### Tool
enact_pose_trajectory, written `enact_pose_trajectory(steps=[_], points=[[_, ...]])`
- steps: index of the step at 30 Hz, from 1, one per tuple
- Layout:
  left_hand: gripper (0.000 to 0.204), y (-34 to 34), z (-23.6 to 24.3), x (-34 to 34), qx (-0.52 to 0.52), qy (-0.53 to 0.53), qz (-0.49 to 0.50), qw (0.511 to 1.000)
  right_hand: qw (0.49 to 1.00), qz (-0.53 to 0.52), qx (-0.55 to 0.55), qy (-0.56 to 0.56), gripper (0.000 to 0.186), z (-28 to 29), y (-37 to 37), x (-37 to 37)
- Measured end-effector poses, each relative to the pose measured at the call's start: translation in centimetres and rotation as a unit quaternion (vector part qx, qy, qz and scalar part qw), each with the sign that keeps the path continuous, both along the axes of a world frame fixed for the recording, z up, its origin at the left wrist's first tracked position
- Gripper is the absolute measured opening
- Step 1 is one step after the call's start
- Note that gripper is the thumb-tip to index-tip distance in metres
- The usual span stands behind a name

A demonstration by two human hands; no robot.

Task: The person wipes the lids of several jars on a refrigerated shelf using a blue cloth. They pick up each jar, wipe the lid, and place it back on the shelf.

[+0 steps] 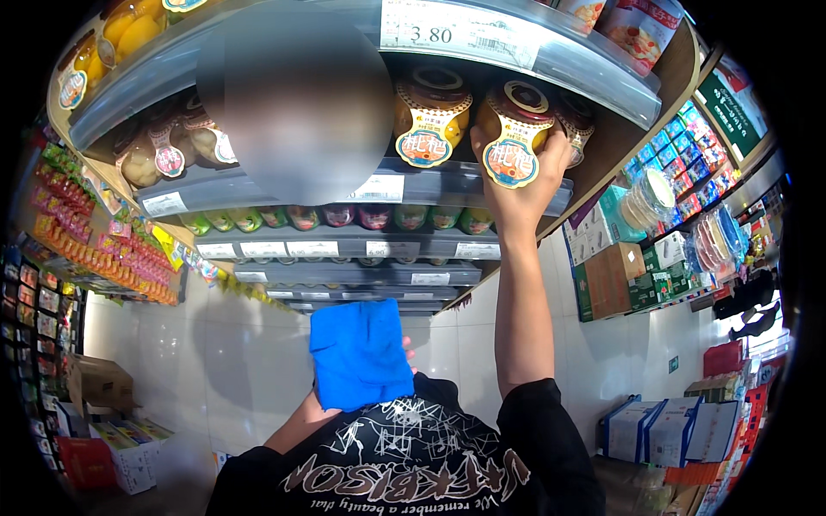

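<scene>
My right hand [521, 193] reaches up to a shelf, its fingers wrapped round a glass jar of yellow fruit [514, 138] with a dark lid and a hanging paper label. A similar fruit jar [432, 120] stands to its left, and another is partly hidden behind my fingers at the right. Close to my chest, my left hand [409, 351] supports a folded blue cloth [361, 354] from beneath. The cloth covers most of that hand, with only some fingertips and the wrist showing.
A grey shelf edge with price tags [379, 187] runs below the jars, and another shelf edge [533, 43] overhangs them. Pale fruit jars [146, 159] sit at left. A blurred patch hides the shelf's middle. Stacked boxes [615, 275] stand at right, snack racks [103, 232] at left.
</scene>
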State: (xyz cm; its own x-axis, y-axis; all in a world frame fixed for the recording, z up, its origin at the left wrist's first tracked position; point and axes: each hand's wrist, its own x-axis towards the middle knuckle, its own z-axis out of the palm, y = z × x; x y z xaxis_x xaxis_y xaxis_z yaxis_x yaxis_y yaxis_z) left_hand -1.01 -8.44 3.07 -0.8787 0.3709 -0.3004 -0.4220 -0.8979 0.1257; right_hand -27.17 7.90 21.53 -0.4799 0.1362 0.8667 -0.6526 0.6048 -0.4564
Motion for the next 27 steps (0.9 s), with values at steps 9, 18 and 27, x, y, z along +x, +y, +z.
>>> enact_pose_trajectory(steps=[9, 18, 27], points=[[0.054, -0.4, 1.3, 0.2, -0.063, -0.022, 0.014, 0.998, 0.994, -0.104, 0.016, -0.017, 0.076, -0.1, -0.6, 0.5], [0.055, -1.1, 1.0, 0.2, -0.071, -0.001, 0.005, 0.997, 0.992, -0.119, 0.040, -0.020, 0.065, -0.4, 0.3, -0.3], [0.056, -3.7, 0.6, 0.8, -0.005, 0.002, 0.024, 1.000, 0.999, -0.015, -0.029, -0.001, 0.053, -2.6, -0.5, 6.0]])
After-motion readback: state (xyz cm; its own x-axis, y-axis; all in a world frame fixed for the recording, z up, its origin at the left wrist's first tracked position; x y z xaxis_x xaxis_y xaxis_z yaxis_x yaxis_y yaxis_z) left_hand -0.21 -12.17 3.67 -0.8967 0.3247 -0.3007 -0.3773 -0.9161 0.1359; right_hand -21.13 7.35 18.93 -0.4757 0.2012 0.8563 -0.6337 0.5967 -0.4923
